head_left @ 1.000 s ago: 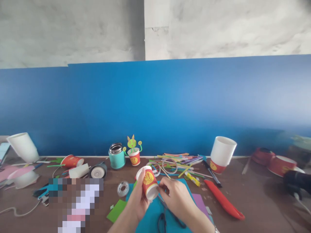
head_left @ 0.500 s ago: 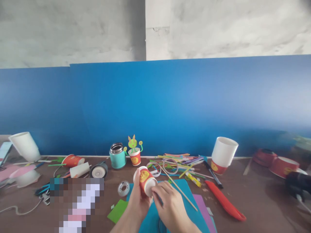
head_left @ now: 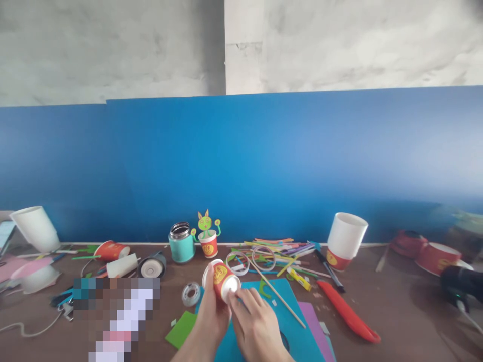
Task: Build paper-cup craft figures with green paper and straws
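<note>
In my left hand (head_left: 214, 314) is a red paper cup (head_left: 220, 274) with a yellow emblem, tilted so its white base faces me. The fingers of my right hand (head_left: 254, 319) are closed together at that base, touching it; whatever they may pinch is hidden. Beneath both hands lies a blue paper sheet (head_left: 275, 291). A dark loop of the scissors (head_left: 285, 342) peeks out beside my right hand. On the sheet rests a thin wooden stick (head_left: 281, 296), near a small green paper scrap (head_left: 266, 288).
A tape roll (head_left: 190, 294) and green paper (head_left: 181, 329) lie left. Behind stand a teal jar (head_left: 181, 249) and a cup with a green paper figure (head_left: 208, 244). Colourful strips (head_left: 279, 249), a glue stick (head_left: 299, 278), a red-handled tool (head_left: 347, 311) and stacked white cups (head_left: 345, 239) are rightward.
My right hand has moved left and downward, its fingers now against the cup's base. The cup has tipped and shifted slightly left, and the wooden stick is uncovered.
</note>
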The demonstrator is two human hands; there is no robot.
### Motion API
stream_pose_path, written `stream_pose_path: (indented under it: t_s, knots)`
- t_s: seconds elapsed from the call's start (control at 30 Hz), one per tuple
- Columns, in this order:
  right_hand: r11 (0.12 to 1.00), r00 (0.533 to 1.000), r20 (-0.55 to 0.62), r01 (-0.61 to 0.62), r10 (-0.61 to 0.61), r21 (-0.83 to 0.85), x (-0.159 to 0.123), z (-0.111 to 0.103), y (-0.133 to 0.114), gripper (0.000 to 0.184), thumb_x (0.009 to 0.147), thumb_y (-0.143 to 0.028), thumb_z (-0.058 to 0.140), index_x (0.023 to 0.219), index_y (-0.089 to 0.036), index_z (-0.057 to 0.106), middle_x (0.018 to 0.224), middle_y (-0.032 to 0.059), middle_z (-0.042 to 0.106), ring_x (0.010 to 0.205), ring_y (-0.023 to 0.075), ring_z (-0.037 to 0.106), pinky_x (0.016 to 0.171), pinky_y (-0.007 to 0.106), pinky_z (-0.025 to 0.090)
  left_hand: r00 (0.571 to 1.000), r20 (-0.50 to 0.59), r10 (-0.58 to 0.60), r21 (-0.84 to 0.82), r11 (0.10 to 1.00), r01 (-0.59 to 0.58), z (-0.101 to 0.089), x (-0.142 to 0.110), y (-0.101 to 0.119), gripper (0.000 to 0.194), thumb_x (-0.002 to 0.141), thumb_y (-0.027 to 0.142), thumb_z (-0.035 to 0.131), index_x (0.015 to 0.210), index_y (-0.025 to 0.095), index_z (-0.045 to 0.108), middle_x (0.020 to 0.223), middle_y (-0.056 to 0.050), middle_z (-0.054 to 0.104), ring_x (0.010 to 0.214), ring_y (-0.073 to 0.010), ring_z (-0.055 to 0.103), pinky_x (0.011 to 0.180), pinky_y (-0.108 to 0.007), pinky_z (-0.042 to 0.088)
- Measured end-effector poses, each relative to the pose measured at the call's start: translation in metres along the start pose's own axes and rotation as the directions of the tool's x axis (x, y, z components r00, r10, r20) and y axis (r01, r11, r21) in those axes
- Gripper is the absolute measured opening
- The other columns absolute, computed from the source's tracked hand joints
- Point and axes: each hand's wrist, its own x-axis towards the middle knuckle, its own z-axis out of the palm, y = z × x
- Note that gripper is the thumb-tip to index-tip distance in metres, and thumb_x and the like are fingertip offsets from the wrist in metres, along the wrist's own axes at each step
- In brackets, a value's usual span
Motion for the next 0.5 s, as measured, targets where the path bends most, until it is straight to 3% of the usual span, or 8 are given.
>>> stream_pose_path:
  t_s: [0.1, 0.2, 0.3, 0.37, 0.43, 0.47, 0.5]
  knots:
    - [0.997, 0.999, 0.019, 0.045, -0.044, -0.056, -0.006, 0.007, -0.005, 0.028, 0.085, -0.012, 0.042, 0.107, -0.013, 0.058, 0.089, 0.01, 0.067, 0.07, 0.0225, 0.056, 0.055, 0.031, 0.04, 0.998, -0.014, 0.055, 0.04, 0.998, -0.054, -0.004, 0.006, -0.002, 0.041, 0.081, 0.056, 0.056, 0.08, 0.014, 0.059, 0.06, -0.003, 0.064, 0.052, -0.0154, 0.061, 0.052, -0.026, 0.051]
    - [0.997, 0.996, 0.063, 0.061, -0.064, 0.051, -0.007, 0.009, -0.007, 0.024, 0.082, -0.013, 0.046, 0.101, -0.015, 0.061, 0.088, 0.0089, 0.067, 0.07, 0.0211, 0.057, 0.057, 0.029, 0.041, 0.991, 0.024, 0.131, 0.096, 0.986, -0.132, -0.008, 0.011, -0.004, 0.047, 0.073, 0.061, 0.063, 0.083, 0.015, 0.059, 0.059, -0.001, 0.062, 0.05, -0.0145, 0.06, 0.054, -0.026, 0.05]
    - [0.979, 0.989, 0.137, -0.075, 0.05, 0.189, 0.002, 0.001, 0.006, 0.021, 0.082, -0.012, 0.045, 0.087, -0.02, 0.064, 0.08, 0.0043, 0.067, 0.073, 0.0183, 0.058, 0.066, 0.026, 0.043, 0.966, 0.031, 0.258, 0.221, 0.94, -0.258, -0.011, 0.013, -0.003, 0.049, 0.071, 0.058, 0.065, 0.097, 0.017, 0.058, 0.073, -0.002, 0.067, 0.063, -0.0163, 0.064, 0.06, -0.027, 0.051]
    - [0.949, 0.951, 0.195, -0.272, 0.239, 0.162, 0.01, -0.007, 0.029, 0.024, 0.085, -0.013, 0.043, 0.086, -0.02, 0.066, 0.085, 0.0053, 0.068, 0.081, 0.0173, 0.06, 0.073, 0.025, 0.044, 0.915, 0.069, 0.398, 0.429, 0.816, -0.387, -0.013, 0.015, -0.003, 0.049, 0.069, 0.05, 0.071, 0.104, 0.019, 0.055, 0.089, -0.005, 0.068, 0.08, -0.0196, 0.066, 0.07, -0.029, 0.051]
    - [0.892, 0.852, 0.291, -0.453, 0.436, -0.011, 0.017, -0.011, 0.058, 0.028, 0.087, -0.015, 0.041, 0.091, -0.019, 0.069, 0.093, 0.0073, 0.069, 0.089, 0.018, 0.061, 0.078, 0.024, 0.043, 0.853, 0.191, 0.486, 0.658, 0.581, -0.479, -0.018, 0.018, -0.005, 0.051, 0.063, 0.041, 0.076, 0.103, 0.018, 0.055, 0.097, -0.007, 0.068, 0.09, -0.0232, 0.064, 0.08, -0.033, 0.05]
    - [0.863, 0.789, 0.359, -0.491, 0.499, -0.122, 0.018, -0.011, 0.073, 0.03, 0.087, -0.015, 0.04, 0.094, -0.019, 0.069, 0.096, 0.0076, 0.069, 0.094, 0.0192, 0.061, 0.08, 0.025, 0.043, 0.826, 0.266, 0.497, 0.734, 0.45, -0.508, -0.02, 0.02, -0.007, 0.051, 0.061, 0.038, 0.078, 0.102, 0.017, 0.056, 0.097, -0.007, 0.068, 0.091, -0.0247, 0.064, 0.082, -0.035, 0.049]
    - [0.855, 0.761, 0.397, -0.493, 0.513, -0.158, 0.019, -0.009, 0.087, 0.03, 0.085, -0.013, 0.043, 0.092, -0.019, 0.071, 0.093, 0.0086, 0.07, 0.093, 0.0214, 0.061, 0.079, 0.027, 0.043, 0.806, 0.318, 0.499, 0.782, 0.343, -0.521, -0.024, 0.021, -0.009, 0.05, 0.059, 0.036, 0.078, 0.1, 0.017, 0.057, 0.094, -0.007, 0.069, 0.089, -0.0258, 0.064, 0.082, -0.037, 0.049]
